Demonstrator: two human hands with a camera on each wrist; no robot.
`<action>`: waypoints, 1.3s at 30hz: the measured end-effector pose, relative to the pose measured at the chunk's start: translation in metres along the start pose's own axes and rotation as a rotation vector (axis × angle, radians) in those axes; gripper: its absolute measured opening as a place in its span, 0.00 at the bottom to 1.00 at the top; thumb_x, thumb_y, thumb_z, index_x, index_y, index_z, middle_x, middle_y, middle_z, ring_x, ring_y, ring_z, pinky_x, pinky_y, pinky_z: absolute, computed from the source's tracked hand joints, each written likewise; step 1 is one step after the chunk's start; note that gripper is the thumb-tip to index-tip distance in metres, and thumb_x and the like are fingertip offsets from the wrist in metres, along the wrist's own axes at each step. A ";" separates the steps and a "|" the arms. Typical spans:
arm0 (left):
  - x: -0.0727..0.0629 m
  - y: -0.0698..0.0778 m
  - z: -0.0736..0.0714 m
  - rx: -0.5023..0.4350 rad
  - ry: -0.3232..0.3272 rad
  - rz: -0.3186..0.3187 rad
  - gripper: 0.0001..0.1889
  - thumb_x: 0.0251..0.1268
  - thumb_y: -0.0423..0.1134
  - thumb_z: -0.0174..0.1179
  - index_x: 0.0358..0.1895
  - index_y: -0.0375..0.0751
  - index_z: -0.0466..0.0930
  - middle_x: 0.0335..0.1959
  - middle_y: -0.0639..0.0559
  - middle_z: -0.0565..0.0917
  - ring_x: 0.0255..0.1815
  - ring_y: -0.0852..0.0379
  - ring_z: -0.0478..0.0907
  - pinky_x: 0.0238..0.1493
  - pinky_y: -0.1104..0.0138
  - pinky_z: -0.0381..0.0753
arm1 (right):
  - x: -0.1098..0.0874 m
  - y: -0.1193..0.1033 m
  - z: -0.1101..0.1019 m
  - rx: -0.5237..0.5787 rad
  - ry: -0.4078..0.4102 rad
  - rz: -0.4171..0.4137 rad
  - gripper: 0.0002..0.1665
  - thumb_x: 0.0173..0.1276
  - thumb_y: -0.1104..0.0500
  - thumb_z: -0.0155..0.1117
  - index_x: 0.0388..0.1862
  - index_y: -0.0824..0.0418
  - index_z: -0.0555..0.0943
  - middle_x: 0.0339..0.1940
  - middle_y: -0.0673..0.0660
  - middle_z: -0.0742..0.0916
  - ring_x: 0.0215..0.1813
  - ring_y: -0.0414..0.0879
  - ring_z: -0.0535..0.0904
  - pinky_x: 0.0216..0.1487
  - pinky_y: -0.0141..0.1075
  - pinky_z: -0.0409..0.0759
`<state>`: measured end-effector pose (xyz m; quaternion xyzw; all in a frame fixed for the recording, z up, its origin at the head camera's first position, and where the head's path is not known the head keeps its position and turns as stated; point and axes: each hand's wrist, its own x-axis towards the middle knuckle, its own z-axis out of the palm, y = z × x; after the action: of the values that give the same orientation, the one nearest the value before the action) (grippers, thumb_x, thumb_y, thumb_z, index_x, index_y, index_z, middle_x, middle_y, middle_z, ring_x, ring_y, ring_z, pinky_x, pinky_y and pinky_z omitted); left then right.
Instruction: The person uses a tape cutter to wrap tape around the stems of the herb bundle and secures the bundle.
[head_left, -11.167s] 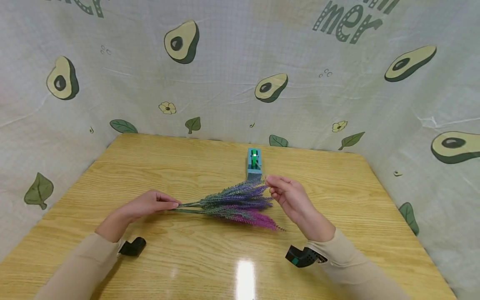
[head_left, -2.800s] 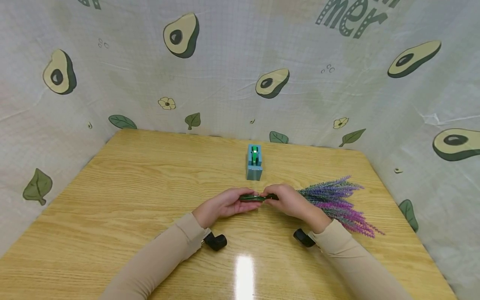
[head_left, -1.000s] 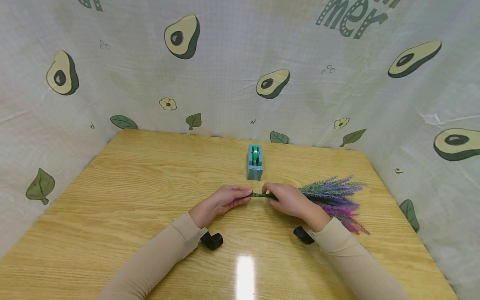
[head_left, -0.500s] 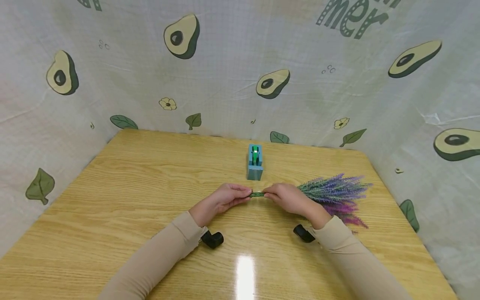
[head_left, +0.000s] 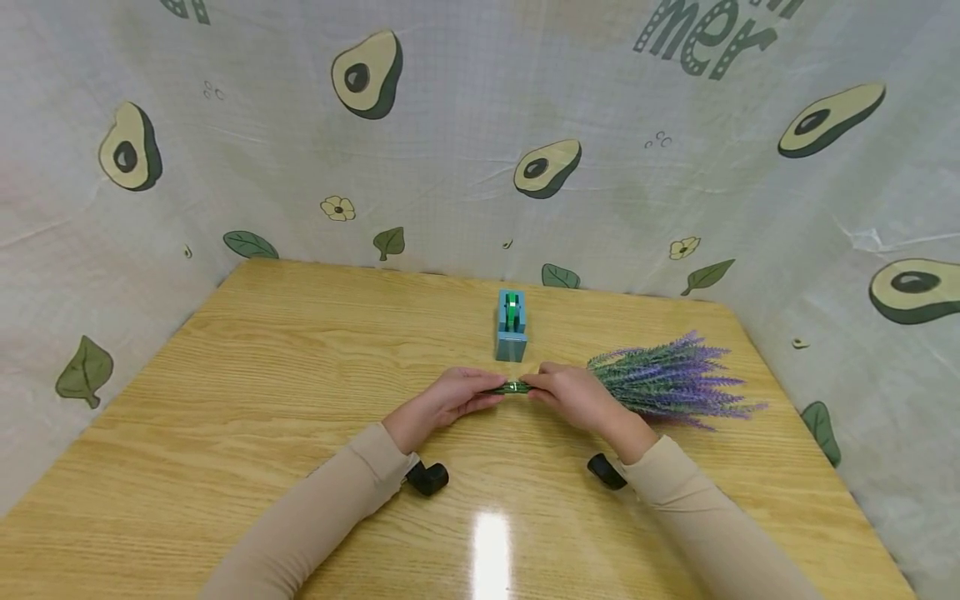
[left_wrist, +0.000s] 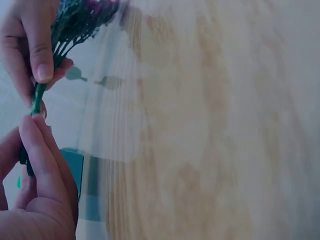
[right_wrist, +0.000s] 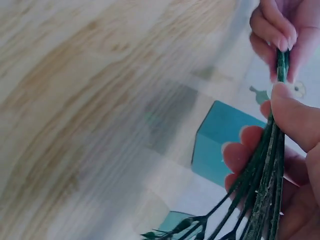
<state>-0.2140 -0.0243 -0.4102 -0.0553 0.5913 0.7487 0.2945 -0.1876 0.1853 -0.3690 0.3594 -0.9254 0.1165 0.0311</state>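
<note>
Pinching one bunch [head_left: 663, 383] by its stems [right_wrist: 267, 185], the left hand [head_left: 446, 396] and right hand [head_left: 581, 402] sit close together mid-tabletop [head_left: 322, 350], the bunch's purple end toward the right edge. One blue dispenser [head_left: 512, 347], holding one green roll [head_left: 512, 308], stands nearer the far edge. Only the right wrist view shows several stems fanning beneath the right palm.

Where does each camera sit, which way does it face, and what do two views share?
Head: on the head, facing forward and down at the table, lavender bunch and tape dispenser; beige sleeves, left hand and right hand show.
Left wrist: on that wrist, facing the green stems and table; parts of both hands show.
Right wrist: on that wrist, facing the green stems; parts of both hands show.
Shared: both wrist views include the tape dispenser.
</note>
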 end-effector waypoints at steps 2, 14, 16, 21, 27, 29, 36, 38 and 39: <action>0.001 0.000 0.001 0.011 -0.002 0.007 0.15 0.65 0.31 0.58 0.52 0.25 0.76 0.39 0.43 0.82 0.34 0.60 0.82 0.43 0.71 0.80 | -0.001 0.001 0.002 -0.024 0.035 -0.016 0.16 0.64 0.59 0.64 0.50 0.62 0.82 0.29 0.50 0.79 0.22 0.36 0.68 0.20 0.28 0.65; 0.004 0.000 0.000 -0.004 0.005 0.078 0.14 0.64 0.24 0.55 0.51 0.19 0.74 0.42 0.40 0.82 0.41 0.55 0.81 0.49 0.67 0.78 | 0.005 0.004 0.000 0.058 -0.114 0.100 0.11 0.62 0.61 0.66 0.44 0.61 0.81 0.35 0.52 0.83 0.33 0.43 0.79 0.32 0.36 0.78; 0.005 -0.001 0.001 -0.005 0.009 0.082 0.15 0.64 0.23 0.55 0.52 0.19 0.73 0.45 0.37 0.81 0.43 0.54 0.81 0.49 0.66 0.78 | 0.006 0.006 -0.003 0.076 -0.156 0.109 0.12 0.63 0.62 0.65 0.45 0.61 0.80 0.37 0.54 0.84 0.35 0.45 0.80 0.35 0.38 0.79; 0.006 -0.001 0.004 0.004 0.016 0.106 0.15 0.63 0.22 0.55 0.52 0.19 0.74 0.47 0.34 0.80 0.44 0.52 0.81 0.49 0.65 0.78 | 0.006 0.014 -0.007 0.133 -0.214 0.099 0.16 0.69 0.61 0.57 0.55 0.61 0.79 0.47 0.56 0.84 0.46 0.49 0.80 0.46 0.45 0.78; 0.006 0.000 0.005 0.000 0.041 0.127 0.13 0.62 0.22 0.56 0.49 0.19 0.75 0.43 0.37 0.82 0.41 0.53 0.81 0.49 0.64 0.78 | 0.008 0.014 -0.010 0.246 -0.276 0.172 0.19 0.75 0.59 0.47 0.60 0.64 0.76 0.32 0.51 0.78 0.28 0.44 0.70 0.31 0.37 0.69; 0.006 0.000 0.005 0.000 0.040 0.127 0.13 0.62 0.22 0.56 0.49 0.19 0.76 0.43 0.38 0.82 0.42 0.53 0.81 0.50 0.64 0.78 | 0.008 0.013 -0.010 0.239 -0.263 0.174 0.19 0.74 0.60 0.48 0.59 0.65 0.76 0.29 0.51 0.75 0.25 0.43 0.65 0.27 0.35 0.65; 0.008 0.001 0.001 -0.047 0.010 0.096 0.15 0.63 0.24 0.56 0.52 0.22 0.75 0.46 0.37 0.81 0.46 0.52 0.80 0.50 0.65 0.77 | 0.005 0.010 -0.008 0.160 -0.145 0.168 0.16 0.70 0.61 0.55 0.54 0.63 0.80 0.27 0.50 0.74 0.23 0.42 0.64 0.23 0.32 0.63; 0.008 0.001 0.000 -0.062 0.008 0.093 0.15 0.63 0.25 0.56 0.52 0.22 0.75 0.46 0.37 0.81 0.44 0.53 0.81 0.50 0.65 0.77 | 0.006 0.010 -0.006 0.144 -0.115 0.170 0.15 0.69 0.62 0.58 0.52 0.62 0.81 0.26 0.50 0.74 0.22 0.41 0.64 0.23 0.32 0.63; 0.008 0.001 0.000 -0.070 0.012 0.091 0.15 0.63 0.25 0.56 0.52 0.22 0.75 0.45 0.37 0.81 0.43 0.53 0.81 0.50 0.65 0.77 | 0.006 0.010 -0.005 0.138 -0.101 0.171 0.15 0.68 0.62 0.59 0.52 0.61 0.82 0.26 0.50 0.74 0.22 0.41 0.64 0.23 0.32 0.63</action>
<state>-0.2217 -0.0216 -0.4127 -0.0430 0.5683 0.7813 0.2544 -0.1988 0.1896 -0.3647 0.2859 -0.9428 0.1637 -0.0505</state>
